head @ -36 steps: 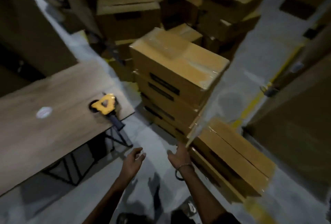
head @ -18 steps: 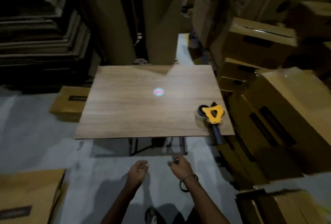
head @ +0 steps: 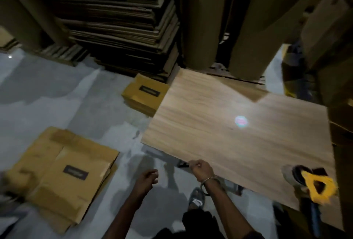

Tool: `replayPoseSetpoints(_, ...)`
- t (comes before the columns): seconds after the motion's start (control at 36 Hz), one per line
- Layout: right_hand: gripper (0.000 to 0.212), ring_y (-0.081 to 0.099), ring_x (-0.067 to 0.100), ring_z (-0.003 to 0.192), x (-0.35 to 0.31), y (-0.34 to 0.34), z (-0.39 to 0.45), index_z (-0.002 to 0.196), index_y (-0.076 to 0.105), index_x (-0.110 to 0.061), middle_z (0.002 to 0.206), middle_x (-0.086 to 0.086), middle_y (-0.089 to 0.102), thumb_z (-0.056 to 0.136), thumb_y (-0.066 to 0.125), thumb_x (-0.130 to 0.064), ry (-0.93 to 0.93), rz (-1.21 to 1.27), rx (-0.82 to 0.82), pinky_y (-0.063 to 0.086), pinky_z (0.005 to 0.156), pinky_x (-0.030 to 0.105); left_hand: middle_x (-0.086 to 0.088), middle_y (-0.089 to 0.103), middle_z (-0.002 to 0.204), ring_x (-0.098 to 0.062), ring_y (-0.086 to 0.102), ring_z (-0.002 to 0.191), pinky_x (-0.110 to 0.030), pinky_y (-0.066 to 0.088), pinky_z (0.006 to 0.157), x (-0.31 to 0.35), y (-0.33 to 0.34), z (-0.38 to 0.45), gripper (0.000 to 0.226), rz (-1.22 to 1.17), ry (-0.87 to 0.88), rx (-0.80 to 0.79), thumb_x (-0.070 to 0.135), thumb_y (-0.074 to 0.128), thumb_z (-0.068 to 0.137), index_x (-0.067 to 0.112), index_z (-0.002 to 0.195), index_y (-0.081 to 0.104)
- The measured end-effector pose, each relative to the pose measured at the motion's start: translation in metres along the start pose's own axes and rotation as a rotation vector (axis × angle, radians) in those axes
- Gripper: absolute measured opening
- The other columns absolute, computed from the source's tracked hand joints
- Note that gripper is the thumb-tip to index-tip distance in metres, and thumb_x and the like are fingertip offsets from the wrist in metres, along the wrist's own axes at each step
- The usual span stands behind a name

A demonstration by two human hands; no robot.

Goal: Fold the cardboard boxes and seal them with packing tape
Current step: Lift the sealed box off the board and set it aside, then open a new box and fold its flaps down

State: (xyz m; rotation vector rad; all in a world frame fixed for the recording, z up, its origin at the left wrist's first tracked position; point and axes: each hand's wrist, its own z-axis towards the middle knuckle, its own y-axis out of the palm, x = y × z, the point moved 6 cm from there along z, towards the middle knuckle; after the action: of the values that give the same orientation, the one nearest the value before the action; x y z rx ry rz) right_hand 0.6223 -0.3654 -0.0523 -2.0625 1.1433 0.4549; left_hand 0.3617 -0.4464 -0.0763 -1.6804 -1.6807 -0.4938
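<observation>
Grey concrete floor, dim, hemmed by stacked flat cardboard. Head view: flattened brown cardboard box down on the floor, left of both hands, long axis slanting away. Left hand nearer it, grip loosely curled, holding nothing. Right hand likewise curled, empty, at the pale wooden table edge. Yellow tape dispenser far right on the table.

dark labels on flattened boxes, too blurred to read.
</observation>
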Motion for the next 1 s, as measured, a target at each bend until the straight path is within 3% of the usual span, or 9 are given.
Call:
replayPoseSetpoints(0.17, 0.013, 0.061, 0.019, 0.090, -0.074, 0.022, 0.046, 0.083, 0.066, -0.027, 0.092, -0.001, 0.068, 0.096, 0.065, -0.026, -0.068, -0.078, -0.045, 0.039, 0.073, 0.022, -0.011, 0.076, 0.106, -0.028, 0.074, 0.099, -0.029, 0.054, 0.074, 0.031, -0.076, 0.046, 0.020, -0.119, 0.011, 0.220, 0.021, 0.067, 0.103, 0.011, 0.119, 0.072)
replayPoseSetpoints(0.28, 0.023, 0.064, 0.027, 0.090, -0.115, 0.047, 0.071, 0.096, 0.073, -0.012, 0.090, 0.003, 0.068, 0.099, 0.062, -0.031, -0.099, -0.118, -0.044, 0.041, 0.069, 0.029, -0.010, 0.077, 0.097, -0.025, 0.072, 0.091, -0.032, 0.050, 0.074, 0.049, -0.102, 0.063, 0.014, -0.204, 0.036, 0.212, 0.017, 0.068, 0.102, 0.013, 0.115, 0.073)
replayPoseSetpoints(0.42, 0.017, 0.061, 0.024, 0.091, -0.164, 0.089, 0.102, 0.103, 0.074, -0.013, 0.092, 0.001, 0.065, 0.099, 0.062, -0.024, -0.107, -0.161, -0.088, 0.035, 0.069, 0.024, -0.004, 0.073, 0.088, -0.018, 0.067, 0.081, -0.025, 0.048, 0.067, 0.061, -0.140, 0.103, 0.014, -0.262, 0.006, 0.167, 0.013, 0.069, 0.100, 0.008, 0.113, 0.071)
replayPoseSetpoints(0.5, 0.017, 0.065, 0.024, 0.094, -0.193, 0.116, 0.123, 0.098, 0.075, -0.017, 0.094, 0.001, 0.072, 0.098, 0.062, -0.029, -0.105, -0.152, -0.069, 0.037, 0.071, 0.024, -0.006, 0.072, 0.088, -0.016, 0.066, 0.072, -0.024, 0.047, 0.062, 0.066, -0.174, 0.142, 0.038, -0.276, -0.035, 0.150, 0.025, 0.082, 0.082, 0.004, 0.111, 0.070)
replayPoseSetpoints(0.61, 0.015, 0.065, 0.025, 0.088, -0.234, 0.148, 0.156, 0.085, 0.071, -0.023, 0.091, 0.002, 0.073, 0.095, 0.062, -0.028, -0.046, -0.135, -0.017, 0.042, 0.071, 0.027, -0.007, 0.076, 0.093, -0.015, 0.068, 0.075, -0.023, 0.048, 0.061, 0.080, -0.226, 0.192, 0.013, -0.241, -0.037, 0.175, 0.011, 0.068, 0.098, 0.012, 0.111, 0.073)
replayPoseSetpoints(0.72, 0.026, 0.071, 0.038, 0.083, -0.264, 0.176, 0.199, 0.075, 0.068, -0.014, 0.079, 0.010, 0.074, 0.084, 0.057, -0.035, 0.038, -0.087, 0.052, 0.055, 0.065, 0.043, -0.006, 0.071, 0.081, -0.019, 0.061, 0.069, -0.022, 0.041, 0.053, 0.109, -0.280, 0.234, 0.019, -0.202, -0.051, 0.132, 0.004, 0.064, 0.100, 0.003, 0.117, 0.070)
replayPoseSetpoints(0.83, 0.022, 0.067, 0.031, 0.080, -0.321, 0.192, 0.216, 0.079, 0.074, -0.019, 0.081, 0.008, 0.072, 0.095, 0.061, -0.026, 0.019, -0.001, 0.097, 0.051, 0.069, 0.036, -0.011, 0.075, 0.098, -0.022, 0.071, 0.084, -0.028, 0.054, 0.073, 0.157, -0.325, 0.264, 0.014, -0.189, -0.017, 0.135, 0.006, 0.062, 0.102, 0.007, 0.112, 0.071)
replayPoseSetpoints(0.92, 0.018, 0.065, 0.026, 0.084, -0.349, 0.200, 0.229, 0.091, 0.077, -0.016, 0.089, 0.011, 0.074, 0.096, 0.060, -0.018, 0.007, 0.106, 0.128, 0.048, 0.073, 0.032, -0.009, 0.077, 0.104, -0.024, 0.074, 0.093, -0.027, 0.052, 0.074, 0.182, -0.344, 0.299, 0.014, -0.133, -0.001, 0.084, 0.013, 0.064, 0.102, 0.013, 0.114, 0.072)
replayPoseSetpoints(1.0, 0.021, 0.064, 0.024, 0.082, -0.370, 0.204, 0.253, 0.084, 0.071, -0.027, 0.087, 0.009, 0.072, 0.097, 0.060, -0.014, 0.003, 0.113, 0.120, 0.052, 0.075, 0.034, -0.006, 0.078, 0.102, -0.023, 0.075, 0.095, -0.029, 0.051, 0.075, 0.205, -0.352, 0.346, 0.011, -0.094, -0.009, 0.050, 0.017, 0.065, 0.102, 0.019, 0.109, 0.073)
